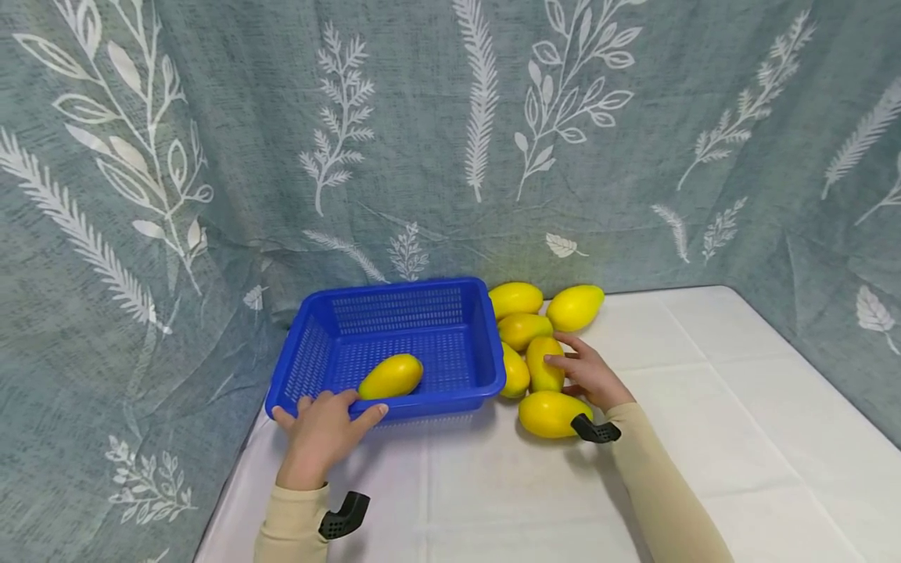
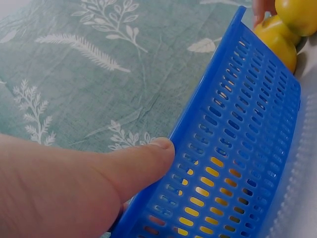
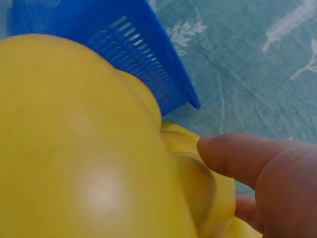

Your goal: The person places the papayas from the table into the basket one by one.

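My left hand [image 1: 320,434] grips the near left rim of a blue plastic basket [image 1: 422,407], thumb [image 2: 158,148] on the outer wall and the other fingers over the rim. One yellow mango [image 1: 392,377] lies inside, by the near wall. To the basket's right, my right hand [image 1: 591,375] has its spread fingers at the side of an upright-lying mango [image 1: 543,366]. In the right wrist view the thumb [image 3: 223,153] touches a mango's edge. Another mango [image 1: 552,414] lies nearest me, just under the right wrist, and fills much of the right wrist view.
Several more mangoes cluster along the basket's right side, among them a greenish-tipped mango [image 1: 576,308] at the back and a mango [image 1: 515,300] beside the basket corner. A white cloth [image 1: 704,407] covers the table. Leaf-patterned curtain [image 1: 436,156] encloses the back and sides.
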Action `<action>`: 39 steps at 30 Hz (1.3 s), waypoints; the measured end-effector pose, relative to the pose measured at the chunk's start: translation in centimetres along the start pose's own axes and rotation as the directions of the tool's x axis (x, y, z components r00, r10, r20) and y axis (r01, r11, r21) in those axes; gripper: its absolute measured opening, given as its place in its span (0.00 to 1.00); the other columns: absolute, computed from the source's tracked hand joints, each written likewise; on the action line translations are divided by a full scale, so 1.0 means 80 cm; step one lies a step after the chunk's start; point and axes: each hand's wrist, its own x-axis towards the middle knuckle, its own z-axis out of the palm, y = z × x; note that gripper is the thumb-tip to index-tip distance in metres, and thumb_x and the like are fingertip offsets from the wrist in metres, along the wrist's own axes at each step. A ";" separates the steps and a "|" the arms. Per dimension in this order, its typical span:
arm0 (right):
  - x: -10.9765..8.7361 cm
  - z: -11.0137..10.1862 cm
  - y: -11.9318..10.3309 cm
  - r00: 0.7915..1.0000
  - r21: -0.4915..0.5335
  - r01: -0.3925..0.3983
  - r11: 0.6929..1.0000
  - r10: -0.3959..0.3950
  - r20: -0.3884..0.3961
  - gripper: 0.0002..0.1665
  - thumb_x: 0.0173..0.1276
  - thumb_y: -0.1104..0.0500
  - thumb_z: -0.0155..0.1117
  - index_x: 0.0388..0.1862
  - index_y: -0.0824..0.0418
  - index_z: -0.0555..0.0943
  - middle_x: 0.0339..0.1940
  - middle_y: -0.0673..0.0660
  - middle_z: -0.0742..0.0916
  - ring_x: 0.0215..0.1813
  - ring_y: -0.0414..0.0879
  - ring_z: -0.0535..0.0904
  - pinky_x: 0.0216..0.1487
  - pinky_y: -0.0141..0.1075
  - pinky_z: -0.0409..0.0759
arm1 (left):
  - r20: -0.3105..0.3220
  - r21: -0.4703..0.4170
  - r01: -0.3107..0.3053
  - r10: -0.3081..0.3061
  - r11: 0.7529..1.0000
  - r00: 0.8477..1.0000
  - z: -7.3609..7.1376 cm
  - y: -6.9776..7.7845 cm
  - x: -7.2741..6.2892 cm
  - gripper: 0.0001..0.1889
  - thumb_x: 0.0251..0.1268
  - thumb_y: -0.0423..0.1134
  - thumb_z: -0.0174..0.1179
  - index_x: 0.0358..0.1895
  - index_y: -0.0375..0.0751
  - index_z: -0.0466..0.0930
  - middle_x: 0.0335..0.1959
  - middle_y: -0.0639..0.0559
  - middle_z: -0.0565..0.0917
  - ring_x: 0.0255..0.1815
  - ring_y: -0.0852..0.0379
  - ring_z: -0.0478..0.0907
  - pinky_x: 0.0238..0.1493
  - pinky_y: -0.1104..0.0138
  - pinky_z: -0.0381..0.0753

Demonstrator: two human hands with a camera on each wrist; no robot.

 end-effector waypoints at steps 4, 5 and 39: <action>0.001 0.004 -0.006 1.000 -0.062 -0.012 0.998 0.011 -0.020 0.45 0.74 0.51 0.63 0.84 0.49 0.53 0.80 0.70 0.63 0.65 0.58 0.74 0.46 0.38 0.81 | -0.008 -0.003 -0.008 0.008 1.000 1.000 -0.002 0.002 0.000 0.36 0.69 0.64 0.57 0.63 0.34 0.80 0.57 0.28 0.81 0.64 0.16 0.66 0.62 0.16 0.35; 0.002 0.004 -0.007 1.000 -0.079 -0.009 0.997 0.008 -0.022 0.46 0.74 0.52 0.63 0.84 0.49 0.53 0.79 0.70 0.63 0.65 0.59 0.74 0.46 0.38 0.81 | -0.009 -0.004 -0.011 0.011 1.000 1.000 -0.003 0.002 0.001 0.36 0.69 0.64 0.57 0.63 0.34 0.80 0.57 0.27 0.81 0.64 0.16 0.66 0.62 0.16 0.35; -0.024 0.112 -0.156 0.969 0.001 0.226 0.974 -0.225 0.100 0.40 0.72 0.58 0.64 0.80 0.46 0.62 0.69 0.65 0.76 0.46 0.48 0.80 0.32 0.34 0.81 | -0.003 -0.010 -0.012 0.012 1.000 1.000 -0.001 -0.001 0.000 0.38 0.69 0.66 0.56 0.65 0.34 0.79 0.59 0.25 0.80 0.64 0.14 0.64 0.62 0.16 0.36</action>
